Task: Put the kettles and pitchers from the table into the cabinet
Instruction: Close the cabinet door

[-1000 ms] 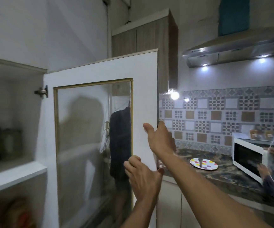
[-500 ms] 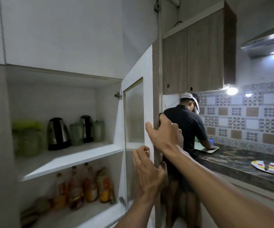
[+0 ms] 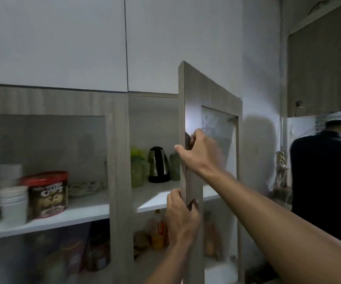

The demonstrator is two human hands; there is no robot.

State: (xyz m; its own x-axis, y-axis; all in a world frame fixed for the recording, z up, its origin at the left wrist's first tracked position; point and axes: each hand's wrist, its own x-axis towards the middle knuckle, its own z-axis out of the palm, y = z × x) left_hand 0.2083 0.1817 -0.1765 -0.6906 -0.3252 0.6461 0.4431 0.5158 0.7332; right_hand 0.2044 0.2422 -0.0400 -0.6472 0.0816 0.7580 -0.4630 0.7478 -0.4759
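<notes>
Both hands gripped the cabinet door (image 3: 193, 103) edge: right hand (image 3: 201, 152) high, left hand (image 3: 183, 217) low. Kettle (image 3: 158, 165) shelved; likely rigid, slick steel, handle-grab.

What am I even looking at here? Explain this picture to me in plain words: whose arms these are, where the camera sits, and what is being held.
No machine here: a person wears a wide-angle camera on the head, so the single head view shows that person's own bare arms reaching forward.

Both hands grip the free edge of a half-open cabinet door, which has a glass panel. The right hand holds it higher up, the left hand lower down, fingers wrapped around the edge.

Inside, on the white shelf, stands a steel electric kettle between greenish pitchers. The shelf below holds bottles, too blurred to name. Behind the neighbouring closed glass door sit a red-lidded chocolate chips tub and a stack of white cups.

Another person in dark clothes stands at the right.
</notes>
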